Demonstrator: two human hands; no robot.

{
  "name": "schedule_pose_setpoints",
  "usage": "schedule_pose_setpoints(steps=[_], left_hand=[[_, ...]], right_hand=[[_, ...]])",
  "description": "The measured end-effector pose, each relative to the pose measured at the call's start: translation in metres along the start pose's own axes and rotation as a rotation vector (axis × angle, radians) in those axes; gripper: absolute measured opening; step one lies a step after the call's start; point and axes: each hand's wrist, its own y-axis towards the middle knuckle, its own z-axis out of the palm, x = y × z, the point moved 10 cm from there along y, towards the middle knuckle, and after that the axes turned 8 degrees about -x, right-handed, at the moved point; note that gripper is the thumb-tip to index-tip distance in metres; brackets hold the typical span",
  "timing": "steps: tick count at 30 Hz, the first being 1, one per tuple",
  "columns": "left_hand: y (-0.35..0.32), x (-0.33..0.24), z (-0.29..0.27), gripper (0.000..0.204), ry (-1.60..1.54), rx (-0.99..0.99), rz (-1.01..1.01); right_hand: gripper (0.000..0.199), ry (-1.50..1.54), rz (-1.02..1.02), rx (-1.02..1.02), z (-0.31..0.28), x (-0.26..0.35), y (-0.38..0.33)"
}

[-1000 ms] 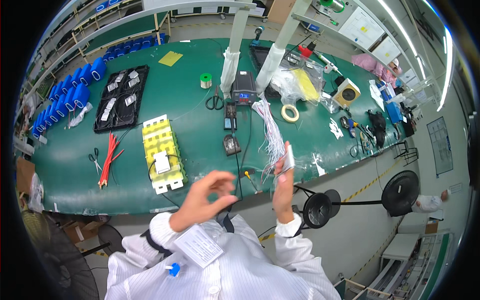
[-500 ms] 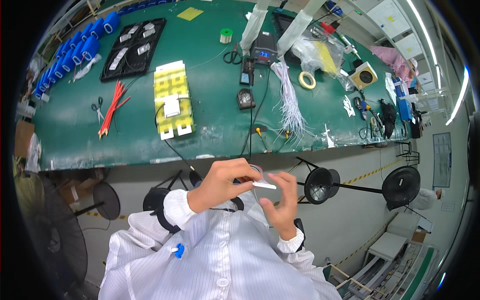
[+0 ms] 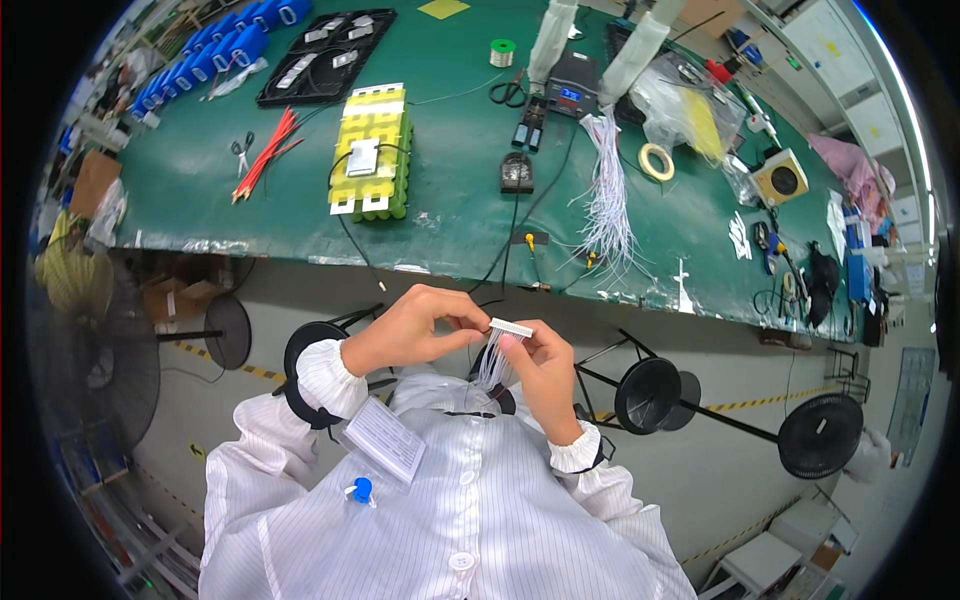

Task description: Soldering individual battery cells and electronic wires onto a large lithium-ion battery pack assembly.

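Observation:
Beyond the bench's front edge, close to my body, I hold a white multi-pin connector (image 3: 511, 327) with a bundle of thin pale wires (image 3: 493, 370) hanging down from it. My right hand (image 3: 545, 375) grips it, the thumb pressed on its face near the wires. My left hand (image 3: 425, 328) is closed in a pinch at the connector's left end; its fingertips partly hide what they touch. On the bench ahead stands a yellow-green battery pack (image 3: 370, 125) with a small white-covered part (image 3: 363, 157) on top and a dark cable running over the front edge.
The green bench (image 3: 450, 230) holds red tubes (image 3: 268, 155), scissors (image 3: 241, 150), a bundle of white wires (image 3: 607, 190), a tape roll (image 3: 656, 162), a solder spool (image 3: 502, 53), a soldering station (image 3: 570, 85) and a black tray (image 3: 325, 60). Stools (image 3: 655, 395) stand below the bench.
My right hand, open and apart before, has closed on the connector. The connector has turned, so its wires now hang down toward me. The head view has shifted, moving the bench upward.

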Motion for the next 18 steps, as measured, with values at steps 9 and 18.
schedule_pose_setpoints(steps=[9,18], left_hand=[[0.007,-0.018,0.020,0.010,-0.263,-0.021,-0.308],[0.009,-0.034,0.023,0.017,-0.216,-0.090,-0.247]], right_hand=[[0.017,0.101,-0.032,0.081,-0.008,0.029,0.008],[0.018,0.148,-0.056,0.138,-0.017,0.050,0.005]])
